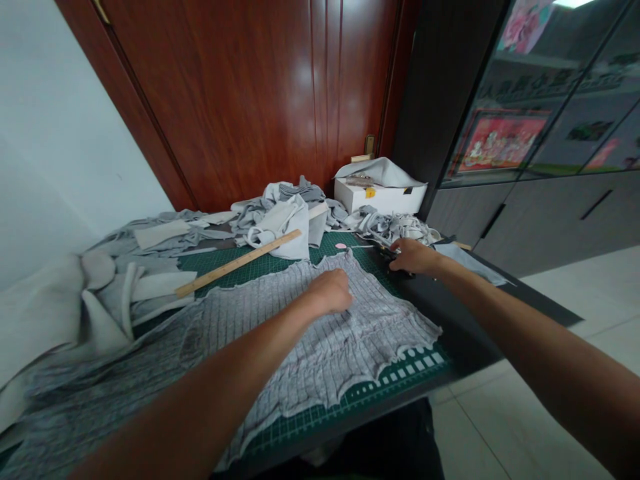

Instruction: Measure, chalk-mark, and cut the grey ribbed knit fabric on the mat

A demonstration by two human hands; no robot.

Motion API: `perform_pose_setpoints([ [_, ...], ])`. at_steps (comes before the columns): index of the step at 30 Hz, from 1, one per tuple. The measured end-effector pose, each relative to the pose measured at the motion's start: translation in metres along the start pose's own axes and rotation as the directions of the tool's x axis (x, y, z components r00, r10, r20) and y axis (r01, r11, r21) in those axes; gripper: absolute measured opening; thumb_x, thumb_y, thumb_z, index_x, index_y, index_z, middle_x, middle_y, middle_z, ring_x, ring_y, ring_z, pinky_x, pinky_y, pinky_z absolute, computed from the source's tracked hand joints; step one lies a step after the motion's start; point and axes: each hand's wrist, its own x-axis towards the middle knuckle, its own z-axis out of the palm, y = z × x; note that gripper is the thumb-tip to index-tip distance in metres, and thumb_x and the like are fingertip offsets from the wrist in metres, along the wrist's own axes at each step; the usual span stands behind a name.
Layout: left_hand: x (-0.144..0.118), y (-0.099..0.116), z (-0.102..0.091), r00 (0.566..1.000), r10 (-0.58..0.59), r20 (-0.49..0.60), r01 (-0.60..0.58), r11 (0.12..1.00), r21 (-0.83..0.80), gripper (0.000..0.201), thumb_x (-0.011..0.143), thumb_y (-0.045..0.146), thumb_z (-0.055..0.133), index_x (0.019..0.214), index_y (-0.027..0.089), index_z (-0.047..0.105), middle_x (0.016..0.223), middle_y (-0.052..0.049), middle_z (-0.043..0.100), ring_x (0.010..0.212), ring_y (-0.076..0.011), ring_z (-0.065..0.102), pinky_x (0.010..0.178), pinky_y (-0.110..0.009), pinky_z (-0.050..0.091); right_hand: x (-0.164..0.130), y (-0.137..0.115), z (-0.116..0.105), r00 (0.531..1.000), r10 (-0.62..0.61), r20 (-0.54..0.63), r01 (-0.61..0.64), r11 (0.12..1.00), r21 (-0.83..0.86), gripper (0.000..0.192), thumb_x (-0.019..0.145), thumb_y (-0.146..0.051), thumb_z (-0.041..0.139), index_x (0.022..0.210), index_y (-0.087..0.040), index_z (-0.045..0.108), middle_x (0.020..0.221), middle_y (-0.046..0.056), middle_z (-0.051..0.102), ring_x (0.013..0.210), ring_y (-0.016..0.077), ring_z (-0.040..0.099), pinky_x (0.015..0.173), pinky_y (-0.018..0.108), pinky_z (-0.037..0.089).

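A grey ribbed knit fabric (pixel 280 300) lies spread over a green cutting mat (pixel 420 363), with wavy, curling edges. My left hand (pixel 331 291) is closed on the middle of this cloth, and small creases run out from its fingertips. Over at the right, my right hand (pixel 413 257) reaches to the mat's far right side. Its fingers are closed round a small black object (pixel 387 253), mostly covered by the hand, whose kind I cannot make out. A wooden ruler (pixel 237 263) lies slantwise across the mat's left part and touches grey scraps.
Grey cloth pieces (pixel 280 213) are heaped along the back, pale thick rolls (pixel 40 313) at the left. Beside a tangle of cut strips (pixel 400 227) stands a white box (pixel 377 198). A reddish door (pixel 240 100) rises behind the dark table (pixel 470 333); a cabinet (pixel 550 207) is at right.
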Motion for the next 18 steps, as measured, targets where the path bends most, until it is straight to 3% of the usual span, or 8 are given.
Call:
perform_pose_setpoints([
  [2, -0.010, 0.001, 0.000, 0.998, 0.014, -0.063, -0.015, 1.000, -0.012, 0.028, 0.101, 0.035, 0.069, 0.120, 0.015, 0.069, 0.118, -0.011, 0.071, 0.105, -0.0247, 0.071, 0.089, -0.041, 0.060, -0.003, 0.005, 0.002, 1.000, 0.014, 0.015, -0.016, 0.991, 0.131, 0.048, 0.076, -0.018, 0.076, 0.124, -0.013, 0.072, 0.052, -0.004, 0.060, 0.052, 0.0183, 0.064, 0.045, 0.024, 0.044],
  [5, -0.043, 0.012, 0.007, 0.969, 0.084, -0.230, -0.089, 0.996, -0.013, 0.018, 0.103, 0.022, 0.056, 0.113, 0.013, 0.068, 0.114, -0.015, 0.071, 0.112, -0.0275, 0.069, 0.097, -0.040, 0.055, -0.010, 0.014, 0.006, 0.999, 0.016, 0.042, -0.029, 0.943, 0.333, 0.039, 0.075, -0.022, 0.077, 0.114, -0.018, 0.073, 0.052, -0.006, 0.058, 0.051, 0.0147, 0.059, 0.045, 0.022, 0.044],
  [7, -0.070, 0.022, 0.020, 0.924, 0.206, -0.322, -0.219, 0.976, -0.003, 0.023, 0.102, 0.030, 0.059, 0.118, 0.016, 0.063, 0.122, -0.012, 0.069, 0.117, -0.0271, 0.065, 0.104, -0.041, 0.052, -0.013, 0.020, 0.008, 0.998, 0.010, 0.062, -0.037, 0.892, 0.451, 0.036, 0.072, -0.025, 0.083, 0.107, -0.019, 0.073, 0.056, -0.006, 0.060, 0.052, 0.0132, 0.057, 0.047, 0.021, 0.044],
  [8, -0.083, 0.026, 0.029, 0.866, 0.334, -0.372, -0.350, 0.936, 0.026, 0.024, 0.100, 0.034, 0.062, 0.115, 0.015, 0.064, 0.120, -0.012, 0.068, 0.114, -0.0287, 0.065, 0.102, -0.043, 0.054, -0.015, 0.022, 0.008, 0.997, 0.008, 0.072, -0.043, 0.865, 0.501, 0.036, 0.070, -0.027, 0.086, 0.103, -0.019, 0.073, 0.057, -0.006, 0.060, 0.052, 0.0124, 0.055, 0.046, 0.021, 0.043],
  [9, -0.093, 0.028, 0.039, 0.819, 0.423, -0.387, -0.436, 0.898, 0.059, 0.026, 0.097, 0.036, 0.066, 0.112, 0.016, 0.064, 0.118, -0.011, 0.067, 0.113, -0.0302, 0.063, 0.100, -0.046, 0.054, -0.016, 0.024, 0.009, 0.997, 0.007, 0.082, -0.050, 0.837, 0.545, 0.037, 0.067, -0.029, 0.089, 0.098, -0.019, 0.072, 0.056, -0.007, 0.059, 0.050, 0.0115, 0.052, 0.045, 0.021, 0.040],
  [12, -0.107, 0.023, 0.067, 0.756, 0.536, -0.375, -0.544, 0.834, 0.094, 0.014, 0.098, 0.030, 0.066, 0.106, 0.018, 0.065, 0.115, -0.008, 0.065, 0.107, -0.0275, 0.062, 0.097, -0.045, 0.055, -0.018, 0.029, 0.009, 0.994, -0.002, 0.105, -0.067, 0.758, 0.649, 0.038, 0.060, -0.034, 0.097, 0.082, -0.018, 0.071, 0.056, -0.007, 0.058, 0.047, 0.0085, 0.044, 0.041, 0.020, 0.031],
  [14, -0.105, 0.015, 0.079, 0.745, 0.558, -0.366, -0.570, 0.817, 0.087, 0.006, 0.100, 0.022, 0.060, 0.103, 0.019, 0.065, 0.114, -0.007, 0.065, 0.108, -0.0254, 0.060, 0.095, -0.041, 0.054, -0.018, 0.030, 0.008, 0.993, -0.012, 0.121, -0.077, 0.707, 0.703, 0.037, 0.059, -0.034, 0.099, 0.072, -0.017, 0.068, 0.059, -0.005, 0.061, 0.048, 0.0072, 0.043, 0.040, 0.020, 0.029],
  [18, -0.099, -0.003, 0.080, 0.742, 0.571, -0.350, -0.576, 0.811, 0.101, 0.014, 0.096, 0.007, 0.055, 0.097, 0.019, 0.063, 0.110, -0.005, 0.065, 0.105, -0.0230, 0.059, 0.094, -0.038, 0.052, -0.023, 0.029, 0.009, 0.984, -0.035, 0.175, -0.120, 0.596, 0.794, 0.031, 0.062, -0.023, 0.096, 0.069, -0.015, 0.068, 0.064, -0.002, 0.066, 0.054, 0.0083, 0.054, 0.044, 0.017, 0.038],
])
